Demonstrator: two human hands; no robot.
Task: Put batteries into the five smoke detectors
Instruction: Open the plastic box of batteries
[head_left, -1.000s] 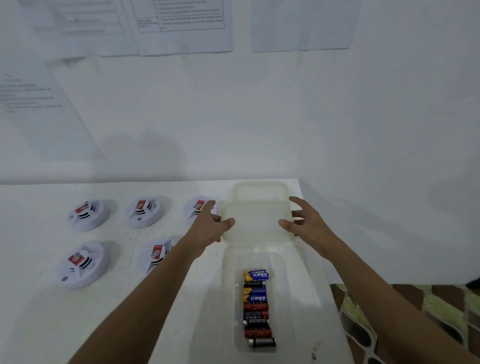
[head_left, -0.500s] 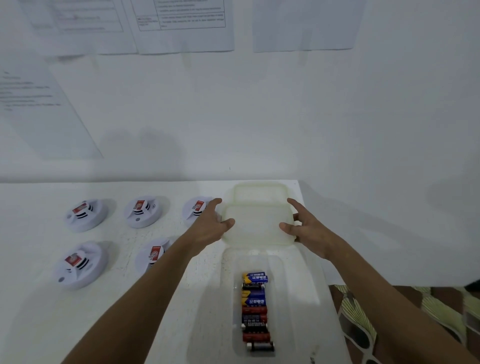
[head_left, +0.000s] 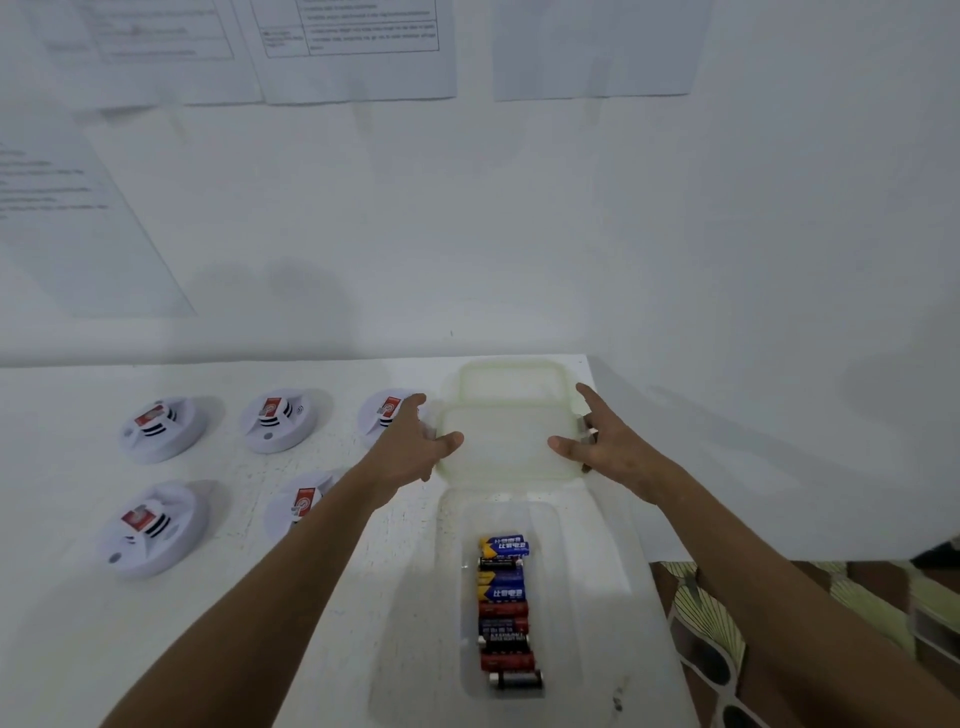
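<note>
- Five detectors (head_left: 162, 427) lie on the bench (head_left: 62, 597) toward its left: three in a row near the far edge, two nearer.
- The left hand (head_left: 410, 447) grips the lid's (head_left: 506, 415) left edge, thumb on top, just beside the far row's right-most detector (head_left: 387, 413).
- The batteries (head_left: 505, 613) lie in a line inside the clear box (head_left: 592, 545), at the bench's right edge, lid off.
- The right hand (head_left: 605, 447) holds the lid's right edge, thumb on top, fingers spread.
</note>
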